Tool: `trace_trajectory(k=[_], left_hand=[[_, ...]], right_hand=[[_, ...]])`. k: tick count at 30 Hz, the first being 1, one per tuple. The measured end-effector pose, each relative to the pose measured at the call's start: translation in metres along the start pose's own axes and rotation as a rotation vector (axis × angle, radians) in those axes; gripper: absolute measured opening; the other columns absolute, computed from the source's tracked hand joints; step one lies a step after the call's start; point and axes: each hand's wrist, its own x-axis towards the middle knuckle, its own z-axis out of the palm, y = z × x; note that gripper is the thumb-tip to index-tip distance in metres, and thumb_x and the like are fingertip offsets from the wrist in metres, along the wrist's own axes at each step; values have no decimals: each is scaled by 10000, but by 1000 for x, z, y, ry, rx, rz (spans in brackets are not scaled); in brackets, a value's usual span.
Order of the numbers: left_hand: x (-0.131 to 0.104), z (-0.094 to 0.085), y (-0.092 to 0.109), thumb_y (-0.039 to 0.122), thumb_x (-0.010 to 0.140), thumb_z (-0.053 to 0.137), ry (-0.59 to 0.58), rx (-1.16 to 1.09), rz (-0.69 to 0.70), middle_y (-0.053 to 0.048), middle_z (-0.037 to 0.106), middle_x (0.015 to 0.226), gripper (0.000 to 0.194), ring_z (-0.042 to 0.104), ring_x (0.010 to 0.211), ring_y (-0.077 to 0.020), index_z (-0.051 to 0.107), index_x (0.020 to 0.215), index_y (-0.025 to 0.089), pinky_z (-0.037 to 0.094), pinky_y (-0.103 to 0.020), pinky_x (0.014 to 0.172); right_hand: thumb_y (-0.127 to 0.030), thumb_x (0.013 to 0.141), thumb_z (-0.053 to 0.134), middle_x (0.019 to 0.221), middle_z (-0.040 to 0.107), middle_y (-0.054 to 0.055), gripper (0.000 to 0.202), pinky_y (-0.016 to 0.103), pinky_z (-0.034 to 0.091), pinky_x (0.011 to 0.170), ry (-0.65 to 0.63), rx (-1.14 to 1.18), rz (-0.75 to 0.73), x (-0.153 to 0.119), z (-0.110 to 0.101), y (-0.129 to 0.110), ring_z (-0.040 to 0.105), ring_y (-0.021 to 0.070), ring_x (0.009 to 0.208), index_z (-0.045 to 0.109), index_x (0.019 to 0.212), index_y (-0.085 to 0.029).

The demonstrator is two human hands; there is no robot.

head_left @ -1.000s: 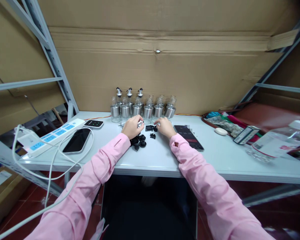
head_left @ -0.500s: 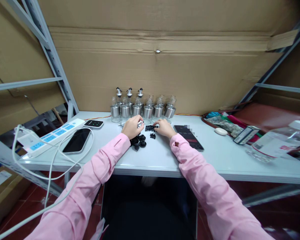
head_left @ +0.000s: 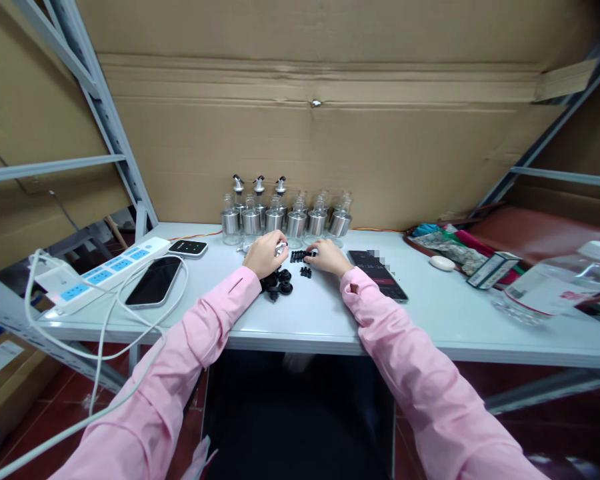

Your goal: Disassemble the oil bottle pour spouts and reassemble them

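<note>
Silver piece point(head_left: 281, 249) in curled left hand point(head_left: 264, 255); right hand point(head_left: 331, 257) loosely bent at black pieces point(head_left: 297, 256); grip unclear.

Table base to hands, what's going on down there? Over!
Left hand closed around a silvery piece. Right hand at the small black parts, grip unclear. Glass bottles close behind both.

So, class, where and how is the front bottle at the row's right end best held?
The bottle is probably best gripped around its round metal band, from the right: it stands upright, no bottle flanks that side, and neighbouring bottles stand to its left and behind.
</note>
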Motion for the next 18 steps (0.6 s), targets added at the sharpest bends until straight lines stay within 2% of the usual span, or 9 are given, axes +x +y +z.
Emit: trace_trajectory(k=[8,14,18], left_hand=[[0,0,0,184,779,514,-2,2,-1,-16,582,775,48,551,734,-160,499,824,183,411,-267,682],[0,0,-1,186,778,520,-3,-1,2,-15,578,772,54,550,733,-161,499,828,184,410,-267,681],[0,0,0,185,779,520,-8,0,1,-15,574,768,51,547,729,-161,497,825,183,410,-268,679]], right_hand=[[-358,777,570,1125,615,99,311,344,380,854,-17,-4,20,-2,-5,-3,487,274,1069,691,991,-167],[-362,856,465,1109,630,93,324,346,374,829,-9,-18,9,-4,-7,-5,482,271,1061,701,960,-167],[-378,863,452,1100,639,97,341,340,370,822,-10,-18,24,-4,-8,-6,475,270,1070,705,940,-161]])
